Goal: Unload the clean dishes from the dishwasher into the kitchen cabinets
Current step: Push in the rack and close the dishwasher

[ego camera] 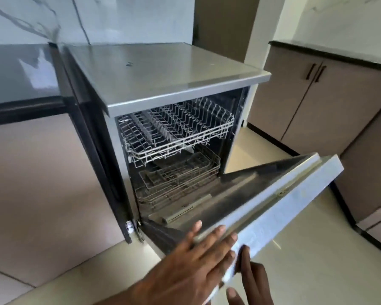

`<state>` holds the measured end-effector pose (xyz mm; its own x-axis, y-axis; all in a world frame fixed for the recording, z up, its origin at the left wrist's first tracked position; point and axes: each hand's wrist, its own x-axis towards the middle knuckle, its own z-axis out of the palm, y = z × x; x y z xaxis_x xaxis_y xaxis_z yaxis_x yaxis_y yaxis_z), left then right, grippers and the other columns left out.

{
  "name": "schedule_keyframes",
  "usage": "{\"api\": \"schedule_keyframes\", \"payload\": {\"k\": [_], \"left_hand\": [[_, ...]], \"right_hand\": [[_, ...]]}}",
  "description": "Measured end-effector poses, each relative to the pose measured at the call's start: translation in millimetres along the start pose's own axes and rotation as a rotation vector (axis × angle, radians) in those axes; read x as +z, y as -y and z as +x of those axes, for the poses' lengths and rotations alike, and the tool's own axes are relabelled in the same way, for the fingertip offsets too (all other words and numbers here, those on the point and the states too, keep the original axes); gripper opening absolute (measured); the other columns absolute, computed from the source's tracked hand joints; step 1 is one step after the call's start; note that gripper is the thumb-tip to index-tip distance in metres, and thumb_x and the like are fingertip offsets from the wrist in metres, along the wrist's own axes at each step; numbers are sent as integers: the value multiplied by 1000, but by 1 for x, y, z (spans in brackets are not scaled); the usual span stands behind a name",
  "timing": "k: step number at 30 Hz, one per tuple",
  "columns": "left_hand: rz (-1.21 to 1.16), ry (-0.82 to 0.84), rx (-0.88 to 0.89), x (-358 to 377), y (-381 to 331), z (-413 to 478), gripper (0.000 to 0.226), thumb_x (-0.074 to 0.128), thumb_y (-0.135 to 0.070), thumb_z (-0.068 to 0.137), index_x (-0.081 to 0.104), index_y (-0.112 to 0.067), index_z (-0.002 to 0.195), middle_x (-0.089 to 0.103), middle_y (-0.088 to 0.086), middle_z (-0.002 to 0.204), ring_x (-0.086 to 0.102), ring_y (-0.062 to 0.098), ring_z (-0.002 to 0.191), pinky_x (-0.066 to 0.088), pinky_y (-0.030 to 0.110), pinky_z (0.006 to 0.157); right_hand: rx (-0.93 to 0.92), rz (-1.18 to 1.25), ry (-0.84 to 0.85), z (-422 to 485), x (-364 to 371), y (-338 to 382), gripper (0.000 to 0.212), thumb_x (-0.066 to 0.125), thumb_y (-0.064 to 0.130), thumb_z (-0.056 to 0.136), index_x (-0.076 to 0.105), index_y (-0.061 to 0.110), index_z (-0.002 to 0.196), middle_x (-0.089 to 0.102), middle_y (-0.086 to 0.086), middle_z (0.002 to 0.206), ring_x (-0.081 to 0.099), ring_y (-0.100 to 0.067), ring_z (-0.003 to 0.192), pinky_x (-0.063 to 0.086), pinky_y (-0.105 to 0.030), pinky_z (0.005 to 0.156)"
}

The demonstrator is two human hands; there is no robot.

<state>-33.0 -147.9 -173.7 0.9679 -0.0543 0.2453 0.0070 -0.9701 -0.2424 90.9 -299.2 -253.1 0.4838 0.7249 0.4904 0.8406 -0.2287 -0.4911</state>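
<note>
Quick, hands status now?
Left hand: open, fingers flat on door edge.
Right hand: under door, state cannot be told.

Two hands are meeting at the edge of one door (273, 208): the left hand (191, 267) and the right hand (251, 278). One dishwasher (163, 73) is standing open beyond the hands. Two wire racks are showing inside it, an upper rack (176, 128) farther from the hands and a lower rack (154, 194) nearer them. One cutlery basket (176, 170) is sitting in the lower rack. Two handled cabinet doors (288, 102) are showing up and to the right of the hands, carrying two dark handles (311, 71) side by side. Two dark counters are flanking the appliance: one counter (20, 71) far to the hands' left, another (330, 55) far to their right.
</note>
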Motion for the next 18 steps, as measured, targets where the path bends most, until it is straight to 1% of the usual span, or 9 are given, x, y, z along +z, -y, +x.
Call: {"api": "schedule_keyframes", "payload": {"k": [1, 2, 4, 5, 7, 10, 13, 16, 18], "left_hand": [[27, -8, -1, -6, 16, -1, 59, 42, -49, 94, 45, -16, 144, 27, 10, 159, 21, 31, 148, 29, 60, 112], [30, -19, -14, -12, 28, -3, 65, 47, -46, 89, 41, -15, 145, 22, 11, 160, 14, 30, 150, 20, 61, 115], [60, -38, -42, -24, 53, -4, 68, 50, -38, 85, 38, -12, 146, 20, 11, 161, 9, 29, 150, 11, 62, 116], [99, -38, -47, -30, 65, -5, 65, 50, -35, 87, 37, -11, 146, 22, 12, 160, 10, 29, 150, 9, 62, 116], [163, -50, -65, -35, 84, -6, 59, 46, -28, 93, 34, -10, 148, 25, 13, 159, 13, 29, 150, 9, 61, 118], [232, -84, -116, -36, 105, -5, 50, 34, -19, 101, 32, -3, 148, 35, 18, 153, 25, 34, 146, 18, 56, 119], [348, -90, -253, -30, 122, -3, 48, 25, -13, 102, 30, 1, 148, 35, 22, 153, 30, 38, 143, 22, 54, 117], [469, -76, -468, -24, 137, 7, 55, 11, -13, 99, 19, 2, 151, 17, 24, 158, 15, 41, 147, 11, 59, 118], [499, -84, -584, -18, 147, 15, 62, 11, -17, 93, 11, 1, 153, 4, 24, 161, 2, 39, 149, 0, 58, 119]], "right_hand": [[-96, 39, -28, 20, -8, 11, 62, 36, 50, 97, 36, 13, 145, 58, -4, 95, 54, -15, 93, 45, -34, 82], [-109, 40, -50, 40, -9, 20, 61, 35, 51, 97, 38, 9, 142, 59, -6, 94, 52, -17, 93, 44, -37, 84], [-176, -74, -48, 84, -6, 29, 58, 37, 45, 98, 41, 4, 140, 59, -8, 89, 49, -20, 91, 42, -43, 88], [-249, -116, -49, 101, -2, 30, 57, 40, 41, 97, 45, 3, 140, 57, -8, 88, 48, -22, 90, 41, -46, 91], [-295, -200, -46, 125, 0, 36, 56, 45, 35, 95, 47, 3, 141, 52, -4, 89, 49, -25, 87, 40, -50, 95], [-370, -237, -2, 167, 14, 52, 58, 45, 32, 94, 37, 9, 147, 46, -1, 93, 48, -24, 89, 35, -55, 102], [-387, -244, -19, 202, 34, 65, 69, 48, 31, 90, 26, 9, 152, 47, -4, 101, 46, -25, 96, 31, -58, 106], [-414, -229, -61, 233, 53, 76, 81, 58, 25, 81, 23, 11, 153, 46, -10, 112, 46, -28, 107, 25, -60, 110], [-429, -226, -72, 254, 63, 83, 84, 61, 21, 78, 24, 12, 153, 42, -14, 119, 43, -32, 117, 20, -59, 113]]}}
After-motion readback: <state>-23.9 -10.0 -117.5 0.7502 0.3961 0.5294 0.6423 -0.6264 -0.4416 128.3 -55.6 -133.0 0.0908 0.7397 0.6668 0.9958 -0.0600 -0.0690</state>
